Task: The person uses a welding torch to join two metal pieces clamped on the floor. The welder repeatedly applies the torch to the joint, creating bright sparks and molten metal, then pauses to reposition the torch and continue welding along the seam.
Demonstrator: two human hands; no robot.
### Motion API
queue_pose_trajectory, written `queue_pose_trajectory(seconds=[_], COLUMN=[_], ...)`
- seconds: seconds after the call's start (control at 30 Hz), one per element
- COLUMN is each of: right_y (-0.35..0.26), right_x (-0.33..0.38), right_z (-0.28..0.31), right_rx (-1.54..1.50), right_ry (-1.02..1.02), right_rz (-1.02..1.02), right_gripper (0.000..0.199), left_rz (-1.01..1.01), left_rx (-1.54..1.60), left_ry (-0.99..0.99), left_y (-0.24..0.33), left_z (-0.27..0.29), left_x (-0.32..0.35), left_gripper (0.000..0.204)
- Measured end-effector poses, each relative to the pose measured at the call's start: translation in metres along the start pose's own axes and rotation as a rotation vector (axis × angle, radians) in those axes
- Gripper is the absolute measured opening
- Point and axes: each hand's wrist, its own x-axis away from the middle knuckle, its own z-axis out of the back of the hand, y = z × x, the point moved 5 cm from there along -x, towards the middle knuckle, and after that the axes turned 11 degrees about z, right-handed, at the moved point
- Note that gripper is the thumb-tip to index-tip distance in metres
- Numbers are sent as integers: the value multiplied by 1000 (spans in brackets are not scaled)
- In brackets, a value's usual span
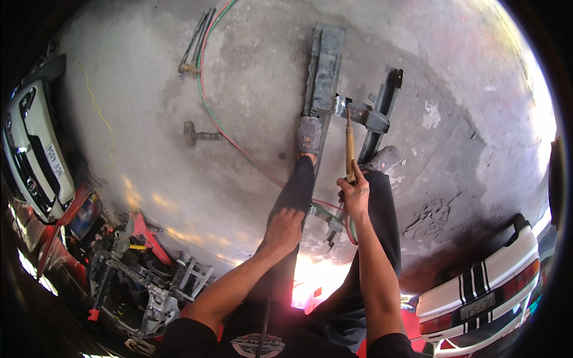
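My right hand [356,194] is closed around the rear of a brass-coloured gas torch [350,143]. The torch points away from me, its tip beside a shiny bracket [341,106] on a steel crosspiece [360,112]. That crosspiece joins a thick dark steel beam [326,65] on the left to a narrower steel rail [385,98] on the right. My left hand [285,230] rests on my left knee, fingers bent over it and holding nothing. My left shoe [309,134] is against the thick beam; the right shoe [384,159] is by the narrower rail.
Red and green hoses [222,132] curve over the concrete floor. A hammer [200,135] and long dark metal rods [203,39] lie to the left. A car front [45,149], piled metal parts [143,274] and a striped white car [480,289] stand around me.
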Motion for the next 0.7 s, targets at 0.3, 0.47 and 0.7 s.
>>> queue_pose_trajectory(seconds=[0.3,0.47,0.7], right_y=[-43,-14,2], right_x=[-39,-65,-77], right_z=[-2,-1,-7], right_rx=[285,335,259], right_ry=[-44,-108,-112], right_rz=[-5,102,65], right_gripper=[73,74,69], left_rz=[450,501,507], left_rx=[1103,1702,1832], left_ry=[-145,-245,-273], left_y=[10,44,40], left_z=[-84,-108,-131], left_x=[-95,-151,-170], left_gripper=[23,26,26])
